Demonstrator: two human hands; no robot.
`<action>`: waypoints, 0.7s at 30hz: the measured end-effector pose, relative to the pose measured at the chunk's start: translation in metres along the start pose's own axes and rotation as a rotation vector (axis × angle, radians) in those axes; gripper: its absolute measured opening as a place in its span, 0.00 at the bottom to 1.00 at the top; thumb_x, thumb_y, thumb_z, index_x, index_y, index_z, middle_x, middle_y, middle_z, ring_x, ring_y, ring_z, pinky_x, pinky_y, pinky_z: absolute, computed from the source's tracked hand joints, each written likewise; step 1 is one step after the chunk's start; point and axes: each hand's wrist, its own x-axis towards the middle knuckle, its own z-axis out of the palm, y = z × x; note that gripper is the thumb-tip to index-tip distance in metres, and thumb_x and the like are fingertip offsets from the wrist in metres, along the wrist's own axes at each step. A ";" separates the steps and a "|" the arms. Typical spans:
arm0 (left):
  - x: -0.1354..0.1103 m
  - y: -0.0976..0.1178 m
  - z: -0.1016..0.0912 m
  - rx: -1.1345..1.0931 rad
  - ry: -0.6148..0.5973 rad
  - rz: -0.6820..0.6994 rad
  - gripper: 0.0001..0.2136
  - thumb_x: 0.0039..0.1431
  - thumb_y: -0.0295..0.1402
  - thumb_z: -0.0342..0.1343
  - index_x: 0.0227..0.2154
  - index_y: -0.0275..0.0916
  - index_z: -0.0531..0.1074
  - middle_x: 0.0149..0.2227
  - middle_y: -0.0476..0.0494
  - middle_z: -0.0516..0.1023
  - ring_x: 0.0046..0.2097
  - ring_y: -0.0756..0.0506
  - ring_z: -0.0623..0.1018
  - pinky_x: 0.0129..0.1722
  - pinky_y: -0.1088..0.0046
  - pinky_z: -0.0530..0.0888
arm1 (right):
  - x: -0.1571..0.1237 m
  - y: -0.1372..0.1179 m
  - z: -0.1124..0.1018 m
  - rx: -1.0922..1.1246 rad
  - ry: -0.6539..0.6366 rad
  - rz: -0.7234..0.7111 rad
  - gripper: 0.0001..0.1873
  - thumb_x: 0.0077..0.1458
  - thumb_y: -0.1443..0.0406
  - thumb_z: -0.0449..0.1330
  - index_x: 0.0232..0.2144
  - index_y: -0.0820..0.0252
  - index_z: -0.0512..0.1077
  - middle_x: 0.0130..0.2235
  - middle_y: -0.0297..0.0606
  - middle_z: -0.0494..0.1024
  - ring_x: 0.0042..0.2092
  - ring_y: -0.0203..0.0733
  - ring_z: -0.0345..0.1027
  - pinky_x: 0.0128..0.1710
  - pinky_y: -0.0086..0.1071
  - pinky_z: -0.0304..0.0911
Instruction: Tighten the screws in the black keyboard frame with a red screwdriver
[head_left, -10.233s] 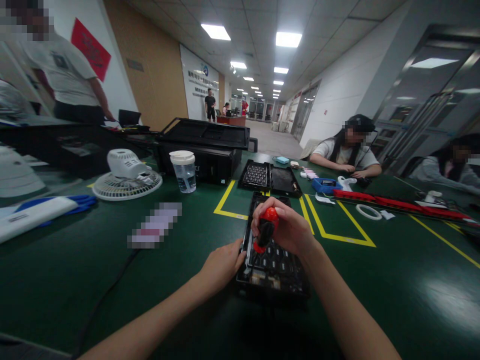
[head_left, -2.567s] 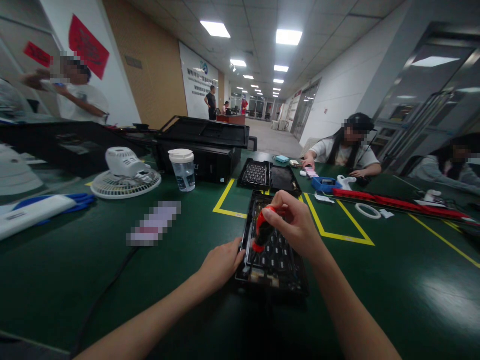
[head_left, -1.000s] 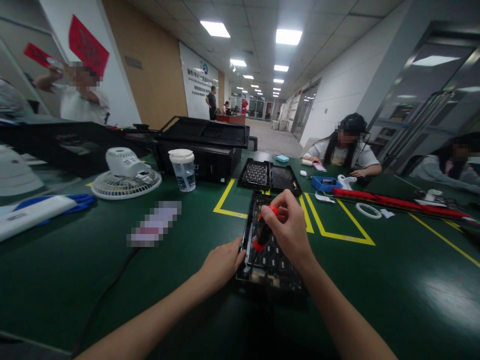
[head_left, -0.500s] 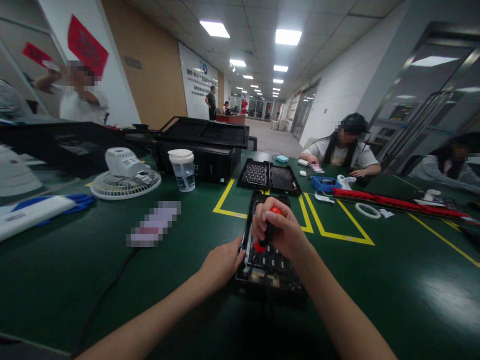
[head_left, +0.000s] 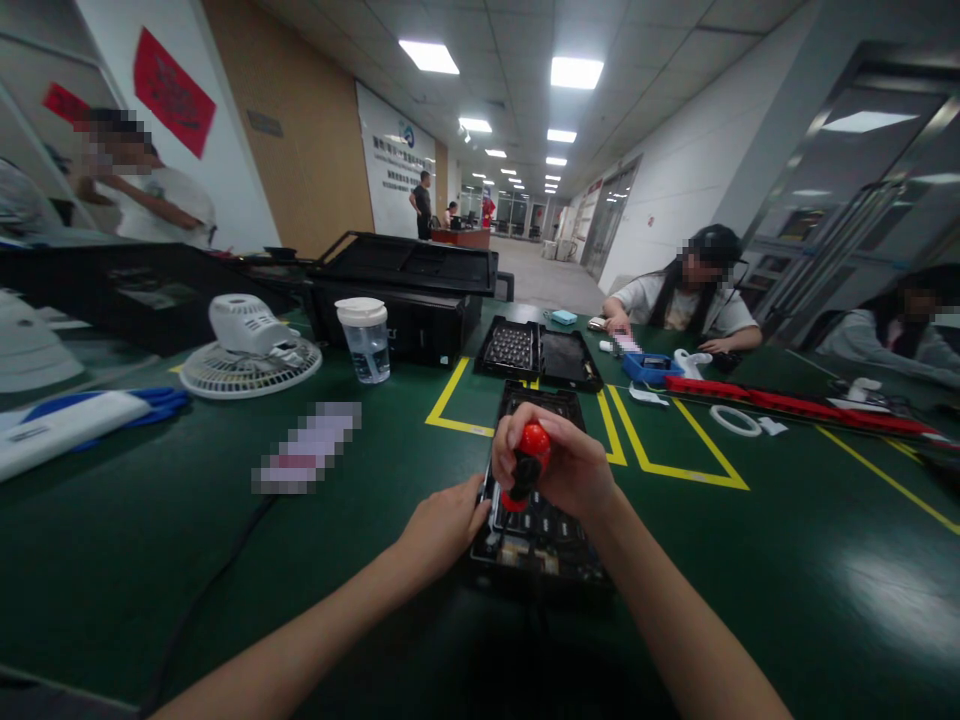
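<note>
The right hand is curled into a fist around the red and black screwdriver. The screwdriver stands almost straight up, and its round red top pokes out above the fingers. Its tip points down into the open black keyboard, which lies flat on the green worktop right under this hand.

The left hand lies low beside the right one, with bent fingers pressing against the near left edge of the keyboard. It grips nothing.

Half a second ago the right hand covered more of the red top; now the top shows clearly, and the hand sits a little lower and more to the left. The left hand has stayed in its place.

There is one screwdriver and one open keyboard under the hands. Past the right hand, further away, lie two more black trays side by side. Far off to the left of the left hand stand one white fan and one clear cup with a white lid. Off to the right of the right hand, a person in a white shirt sits at the worktop.
</note>
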 end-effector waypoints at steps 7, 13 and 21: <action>-0.001 0.002 -0.001 0.022 0.002 -0.015 0.13 0.62 0.38 0.39 0.46 0.41 0.60 0.40 0.42 0.75 0.40 0.43 0.76 0.37 0.70 0.69 | 0.000 -0.003 -0.005 -0.007 -0.002 -0.030 0.13 0.54 0.62 0.44 0.30 0.63 0.66 0.28 0.38 0.68 0.29 0.38 0.66 0.28 0.32 0.59; -0.001 0.003 -0.002 0.016 -0.004 -0.020 0.14 0.61 0.38 0.39 0.47 0.41 0.60 0.41 0.42 0.75 0.40 0.42 0.76 0.36 0.69 0.70 | -0.001 -0.004 -0.009 -0.017 -0.017 -0.020 0.11 0.55 0.62 0.46 0.32 0.63 0.66 0.30 0.39 0.69 0.30 0.39 0.67 0.29 0.33 0.61; -0.001 0.001 -0.002 -0.010 0.003 -0.010 0.15 0.61 0.38 0.39 0.48 0.41 0.59 0.43 0.40 0.74 0.43 0.42 0.75 0.39 0.69 0.70 | -0.002 -0.008 -0.008 0.013 -0.037 0.014 0.08 0.54 0.63 0.52 0.34 0.62 0.66 0.34 0.40 0.70 0.31 0.37 0.66 0.31 0.34 0.64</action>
